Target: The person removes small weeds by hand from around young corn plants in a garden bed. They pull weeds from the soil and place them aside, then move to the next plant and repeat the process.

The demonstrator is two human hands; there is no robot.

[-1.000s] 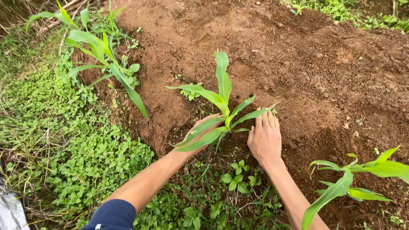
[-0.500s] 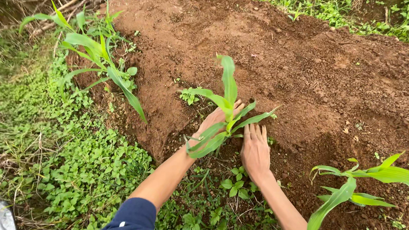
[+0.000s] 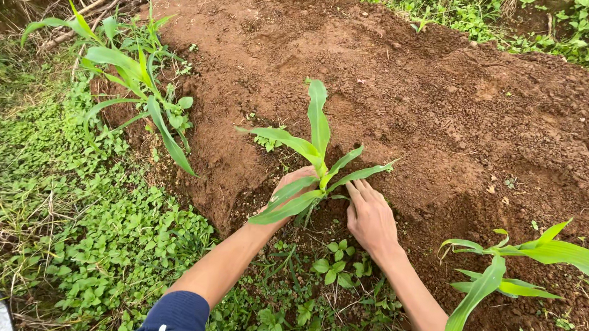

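While both hands press soil beside the corn seedling [image 3: 315, 164], left hand [image 3: 292, 190] fingers are hidden, right hand [image 3: 371, 217] fingers together.

L hand [image 3: 291, 186] palm down, fingers fwd; R hand [image 3: 370, 217] flat, fingers spread; both arms extended.

Beyond the hands, the bare soil mound [image 3: 412, 91] lies open, nothing crossing it. Between them the maize seedling [image 3: 316, 153] fans leaves over the left hand [image 3: 291, 190], closing that gap. Right of the right hand [image 3: 371, 217], another seedling [image 3: 511, 263] blocks; low weeds [image 3: 332, 266] crowd underneath the wrists.
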